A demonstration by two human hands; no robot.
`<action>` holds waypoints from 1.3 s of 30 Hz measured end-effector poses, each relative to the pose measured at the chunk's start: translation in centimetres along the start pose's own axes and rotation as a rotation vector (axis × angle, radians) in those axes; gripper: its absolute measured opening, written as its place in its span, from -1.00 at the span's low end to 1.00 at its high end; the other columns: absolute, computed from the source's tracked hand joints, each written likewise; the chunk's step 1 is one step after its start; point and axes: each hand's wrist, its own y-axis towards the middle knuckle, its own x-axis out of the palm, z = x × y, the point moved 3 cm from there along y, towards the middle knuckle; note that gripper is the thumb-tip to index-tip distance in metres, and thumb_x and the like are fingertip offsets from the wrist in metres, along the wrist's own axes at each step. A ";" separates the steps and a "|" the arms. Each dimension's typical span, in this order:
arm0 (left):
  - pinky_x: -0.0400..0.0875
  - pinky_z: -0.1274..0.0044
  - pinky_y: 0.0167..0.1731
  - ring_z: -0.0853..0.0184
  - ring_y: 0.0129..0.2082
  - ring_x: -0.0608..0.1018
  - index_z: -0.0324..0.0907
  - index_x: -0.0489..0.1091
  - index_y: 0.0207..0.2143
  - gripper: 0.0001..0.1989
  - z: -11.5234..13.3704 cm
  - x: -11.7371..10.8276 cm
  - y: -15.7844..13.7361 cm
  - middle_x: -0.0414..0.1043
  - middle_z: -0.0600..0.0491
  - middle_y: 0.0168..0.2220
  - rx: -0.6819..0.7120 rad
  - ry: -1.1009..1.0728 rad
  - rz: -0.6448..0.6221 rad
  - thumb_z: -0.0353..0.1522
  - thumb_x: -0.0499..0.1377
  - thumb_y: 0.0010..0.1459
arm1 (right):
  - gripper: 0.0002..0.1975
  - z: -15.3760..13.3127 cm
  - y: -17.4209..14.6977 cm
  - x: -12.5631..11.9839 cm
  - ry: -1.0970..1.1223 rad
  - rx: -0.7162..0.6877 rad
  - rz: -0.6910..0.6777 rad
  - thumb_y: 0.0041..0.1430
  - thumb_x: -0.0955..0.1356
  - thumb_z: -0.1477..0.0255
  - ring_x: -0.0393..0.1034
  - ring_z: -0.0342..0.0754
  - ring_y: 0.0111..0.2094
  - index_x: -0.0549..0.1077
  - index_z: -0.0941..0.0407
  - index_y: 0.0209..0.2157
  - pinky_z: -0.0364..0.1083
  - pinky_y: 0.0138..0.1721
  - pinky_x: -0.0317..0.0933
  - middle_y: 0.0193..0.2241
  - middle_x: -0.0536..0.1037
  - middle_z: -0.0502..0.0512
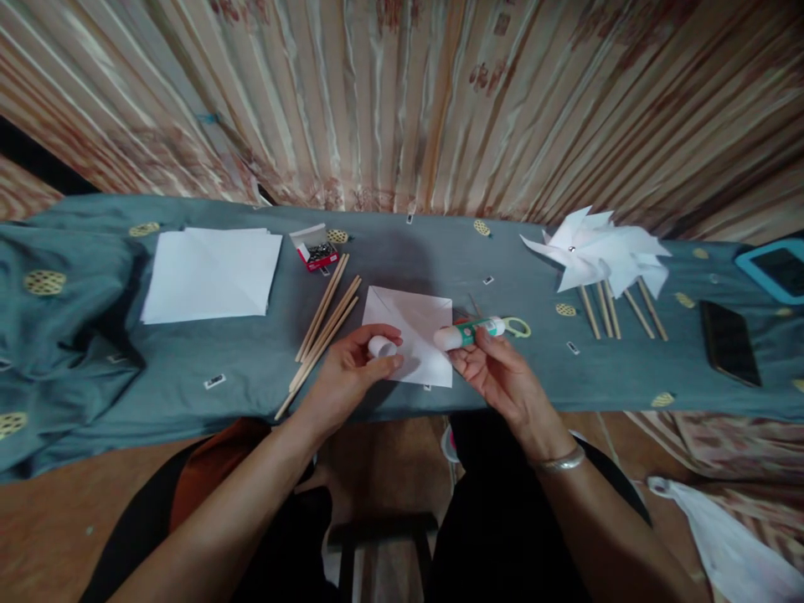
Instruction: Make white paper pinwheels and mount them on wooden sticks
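My left hand (361,360) pinches a white glue stick cap (382,347) between thumb and fingers, its hollow end showing. In my right hand (499,368) lies a green and white glue stick (470,333), uncapped, its white tip pointing left. Below both hands a square sheet of white paper (411,306) with crease lines rests on the cloth. Scissors with a pale green handle (517,327) lie partly hidden behind the glue stick. Left of my left hand are several wooden sticks (323,327).
A stack of white paper (210,276) lies at the left, beside an open red box of small metal pins (317,251). White paper pinwheels (594,251) on sticks lie at the right, near a dark phone (729,343) and a blue-framed device (775,268). A pleated curtain (402,109) hangs behind.
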 end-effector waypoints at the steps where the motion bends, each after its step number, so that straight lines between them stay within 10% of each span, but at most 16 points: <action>1: 0.23 0.65 -0.51 0.53 -0.52 0.33 -0.23 0.50 -0.29 -0.67 -0.1 0.1 -0.1 0.40 0.15 -0.42 0.006 0.013 -0.011 -0.35 0.43 -0.15 | -0.75 0.1 0.0 0.1 0.003 0.000 -0.003 -0.16 0.60 0.39 0.56 -0.15 -0.35 0.59 0.03 -0.36 -0.18 -0.23 0.47 -0.39 0.68 -0.05; 14: 0.26 0.68 -0.50 0.55 -0.53 0.39 -0.25 0.55 -0.39 -0.63 -0.5 3.0 -0.1 0.45 0.15 -0.49 -0.143 -0.378 0.025 -0.35 0.51 -0.33 | -0.60 1.4 -0.6 2.5 -0.121 -0.033 -0.081 -0.20 0.61 0.42 0.56 -0.14 -0.26 0.60 -0.04 -0.23 -0.17 -0.12 0.46 -0.30 0.67 -0.09; 39: 0.18 0.66 -0.54 0.57 -0.53 0.33 -0.23 0.60 -0.35 -0.64 -0.1 1.4 1.0 0.47 0.13 -0.44 -0.078 -0.412 0.076 -0.38 0.51 -0.30 | -0.72 0.9 -1.5 2.1 -0.533 -0.132 -0.014 -0.18 0.58 0.22 0.47 -0.16 -0.56 0.63 0.06 -0.41 -0.16 -0.48 0.42 -0.56 0.62 -0.02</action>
